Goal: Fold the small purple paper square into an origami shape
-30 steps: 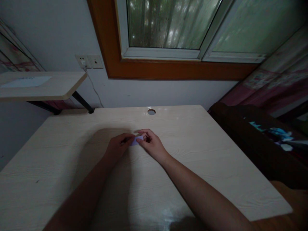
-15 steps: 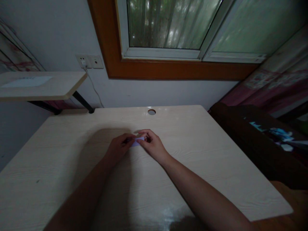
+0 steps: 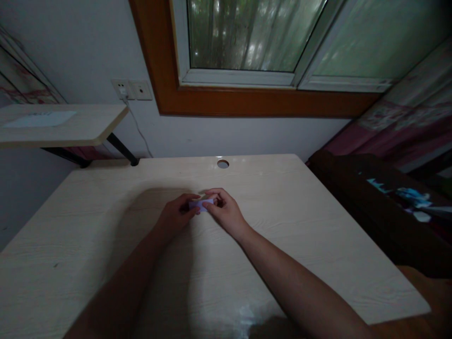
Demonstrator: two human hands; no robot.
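Between my two hands is a small, pale purple piece that looks like folded paper (image 3: 201, 205), just above the desk's middle. My left hand (image 3: 176, 211) pinches its left end, thumb in front and fingers behind. The right end is pinched by my right hand (image 3: 226, 209), its thumb pressed on the front face and its fingers curled behind. A thin pale edge shows above the purple face between my fingertips. The back of the piece is hidden, and any print on it is too small to read.
Under my hands lies a pale wood-grain desk (image 3: 282, 226) with a round cable hole (image 3: 222, 164) near its back edge. A raised shelf (image 3: 106, 123) on black legs holds a white sheet (image 3: 40, 119) at left. A cord (image 3: 137, 125) hangs from the wall socket (image 3: 123, 89).
My left thumb has shifted down and more of the purple face shows, now reaching further left. My left fingers have lifted slightly. Both hands keep hold of the piece.
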